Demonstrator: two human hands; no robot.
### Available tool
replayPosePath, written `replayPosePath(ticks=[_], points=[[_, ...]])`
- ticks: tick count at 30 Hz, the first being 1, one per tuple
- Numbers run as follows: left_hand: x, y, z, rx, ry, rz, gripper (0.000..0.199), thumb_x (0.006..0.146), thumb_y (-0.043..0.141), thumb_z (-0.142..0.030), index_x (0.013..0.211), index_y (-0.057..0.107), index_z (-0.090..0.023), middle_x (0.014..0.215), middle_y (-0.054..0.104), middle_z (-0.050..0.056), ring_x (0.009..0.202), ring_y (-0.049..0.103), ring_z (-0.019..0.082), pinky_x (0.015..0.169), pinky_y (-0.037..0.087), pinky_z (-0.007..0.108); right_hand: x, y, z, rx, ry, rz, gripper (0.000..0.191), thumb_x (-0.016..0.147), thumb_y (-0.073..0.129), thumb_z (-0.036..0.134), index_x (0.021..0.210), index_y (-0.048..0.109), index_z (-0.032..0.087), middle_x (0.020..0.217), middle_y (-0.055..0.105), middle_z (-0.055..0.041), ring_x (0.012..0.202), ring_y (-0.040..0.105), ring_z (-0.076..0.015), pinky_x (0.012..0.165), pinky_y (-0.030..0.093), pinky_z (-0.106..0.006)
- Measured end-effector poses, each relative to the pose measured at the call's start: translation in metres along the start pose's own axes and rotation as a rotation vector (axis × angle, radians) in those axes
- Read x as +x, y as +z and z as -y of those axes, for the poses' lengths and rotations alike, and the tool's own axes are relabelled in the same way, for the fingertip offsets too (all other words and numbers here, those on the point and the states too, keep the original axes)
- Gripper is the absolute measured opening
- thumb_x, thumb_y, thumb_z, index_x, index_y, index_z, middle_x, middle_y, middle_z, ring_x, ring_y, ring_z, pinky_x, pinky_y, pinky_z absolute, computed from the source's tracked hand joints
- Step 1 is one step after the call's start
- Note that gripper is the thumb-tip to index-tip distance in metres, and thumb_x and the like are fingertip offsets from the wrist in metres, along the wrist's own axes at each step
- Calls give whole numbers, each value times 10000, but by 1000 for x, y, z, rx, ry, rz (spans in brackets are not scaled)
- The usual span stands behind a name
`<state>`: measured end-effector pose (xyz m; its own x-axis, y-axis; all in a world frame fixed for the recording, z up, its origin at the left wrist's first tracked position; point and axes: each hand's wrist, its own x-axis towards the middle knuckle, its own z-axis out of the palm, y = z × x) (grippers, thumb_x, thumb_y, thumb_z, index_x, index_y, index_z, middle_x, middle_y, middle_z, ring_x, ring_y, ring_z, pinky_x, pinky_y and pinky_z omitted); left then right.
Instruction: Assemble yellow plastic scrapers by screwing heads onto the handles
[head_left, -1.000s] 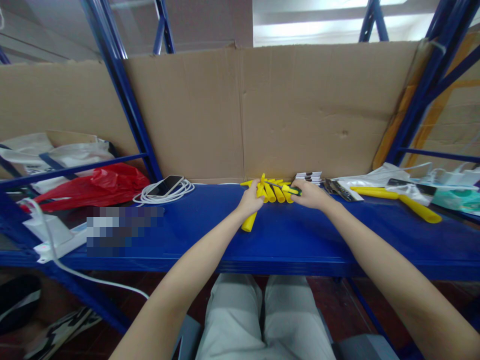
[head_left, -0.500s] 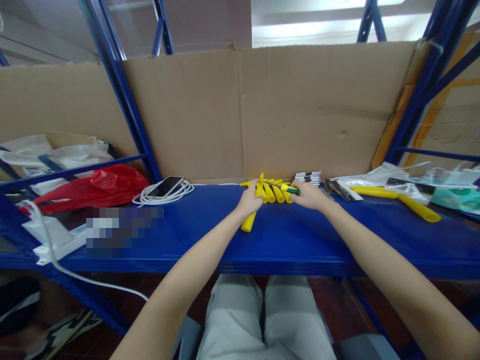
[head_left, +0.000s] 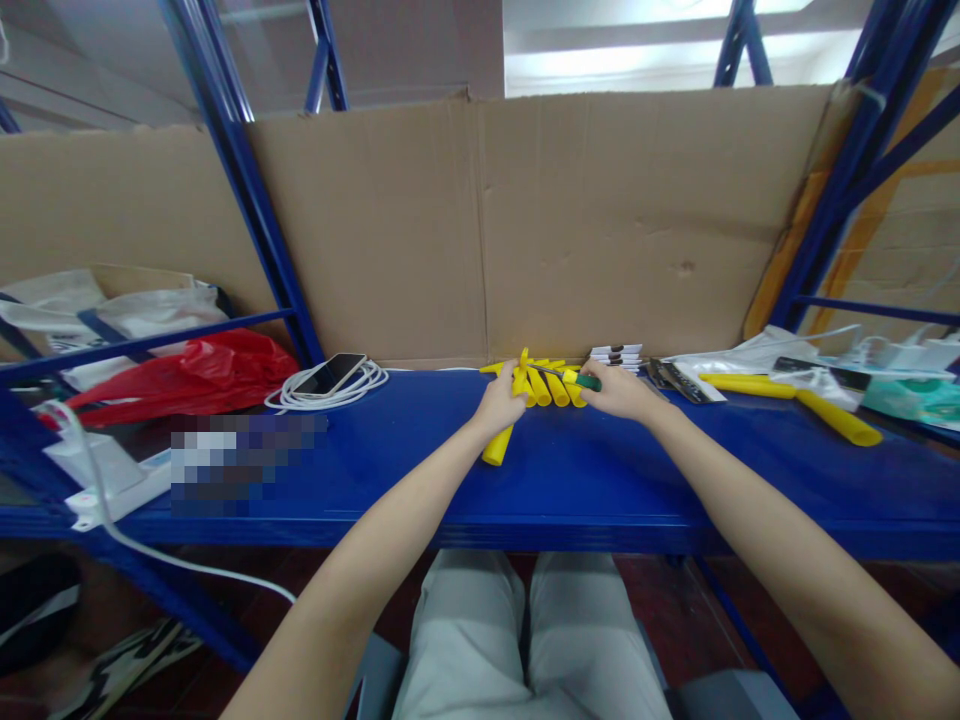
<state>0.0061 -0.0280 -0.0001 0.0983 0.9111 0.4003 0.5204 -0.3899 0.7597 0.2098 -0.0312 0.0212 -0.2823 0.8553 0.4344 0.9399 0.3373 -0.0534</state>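
Note:
My left hand (head_left: 501, 398) is closed around a yellow tube-shaped piece (head_left: 496, 446); its round lower end points toward me, and a narrow part shows above my fingers. In my right hand (head_left: 616, 388) is a screwdriver (head_left: 585, 381) with a green and yellow handle. Its thin shaft points left and reaches the upper part of the held piece; the exact contact is too small to tell. Behind and between my hands, several similar yellow pieces (head_left: 556, 390) lie in a row on the blue shelf (head_left: 420, 455).
A phone (head_left: 334, 374) lies on a coiled white cable (head_left: 367, 382) to the left, near a red plastic bag (head_left: 217, 375). Small white packets (head_left: 616, 355) and another yellow tube (head_left: 836, 417) are on the right. A cardboard sheet (head_left: 585, 220) stands along the back.

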Motion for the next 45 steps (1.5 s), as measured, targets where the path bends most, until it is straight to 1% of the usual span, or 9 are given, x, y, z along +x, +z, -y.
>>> replayPosePath(ticks=[4,12,20,25,30,34,37,41,45], points=[[1,0,0,-8,-5,8,566,703,533,-50,1244,414,-168,1038,650,95,891,641,186,833,484,338,1,1,-1,10,-16,5,160,708,511,249,848,554,184,804,659,-73,718,588,-194,580,344,-247],[2,2,3,-18,-2,5,580,694,544,-53,1250,418,-159,1079,638,117,930,635,204,835,482,343,1,3,0,3,20,9,266,706,528,234,965,508,178,829,657,-78,699,584,-196,556,325,-244],[3,1,5,-5,14,3,580,689,534,-52,1245,414,-161,1051,645,103,905,636,190,832,481,328,0,1,-1,10,-2,0,189,703,508,243,884,514,190,832,652,-79,713,581,-194,574,337,-245],[2,2,4,0,1,13,565,693,541,-54,1234,430,-177,1016,653,82,884,641,186,828,482,335,2,6,-4,20,20,-3,265,669,528,207,930,488,193,766,640,-53,630,561,-175,525,311,-236],[3,1,4,9,-16,24,563,700,539,-57,1240,424,-168,1028,649,95,872,645,187,815,486,330,1,6,-3,12,2,13,274,727,510,276,983,520,177,907,663,-98,766,602,-206,612,365,-251],[2,0,4,0,-25,29,571,698,545,-57,1243,423,-178,1057,641,100,877,647,188,812,487,330,2,4,-2,19,-42,49,203,764,469,289,895,564,167,907,664,-102,777,602,-201,648,380,-254],[2,1,4,-5,-33,19,571,692,549,-57,1233,434,-200,1080,634,89,878,648,181,807,488,313,3,5,-2,11,-41,34,159,735,504,261,854,557,169,853,662,-91,736,595,-191,614,370,-246],[2,2,4,5,-33,28,578,693,547,-56,1240,425,-194,1068,638,91,870,648,180,802,491,315,3,8,-3,8,7,25,211,715,537,260,908,532,174,797,663,-74,661,587,-183,543,337,-240],[2,1,4,3,-23,24,571,695,543,-53,1236,425,-191,1039,647,84,862,648,179,807,488,319,0,6,-1,2,3,4,245,733,536,297,952,541,186,861,676,-85,719,607,-200,569,354,-246]])
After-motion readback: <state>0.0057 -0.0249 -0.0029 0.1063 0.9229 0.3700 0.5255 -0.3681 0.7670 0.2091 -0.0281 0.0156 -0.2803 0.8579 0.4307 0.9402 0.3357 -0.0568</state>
